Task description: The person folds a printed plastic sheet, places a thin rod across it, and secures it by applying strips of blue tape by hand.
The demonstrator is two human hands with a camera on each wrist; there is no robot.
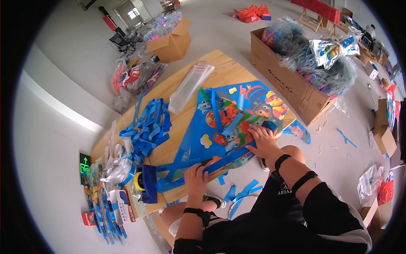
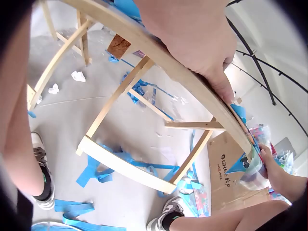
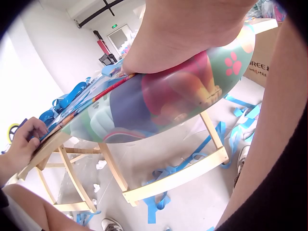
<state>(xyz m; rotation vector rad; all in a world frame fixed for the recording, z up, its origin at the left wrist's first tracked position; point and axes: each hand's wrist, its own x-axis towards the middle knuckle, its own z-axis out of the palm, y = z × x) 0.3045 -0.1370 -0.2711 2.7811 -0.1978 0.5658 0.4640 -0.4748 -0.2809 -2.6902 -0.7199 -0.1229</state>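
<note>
Across the wooden table lies a blue sheet printed with cartoon dogs, its near part bending down over the edge in the right wrist view. My right hand rests on the print near the table's right edge, fingers spread over it and thumb pointing left. My left hand is at the near edge, its fingertips on the end of a long blue strip that runs along the sheet toward the right hand. From the right wrist, the left hand's fingers look gently bent over the tabletop edge.
A heap of blue strips and clear plastic sleeves lie on the table. A tape dispenser stands at its left corner. Large cartons of wrapped goods stand beyond. Cut blue strips litter the floor under the table.
</note>
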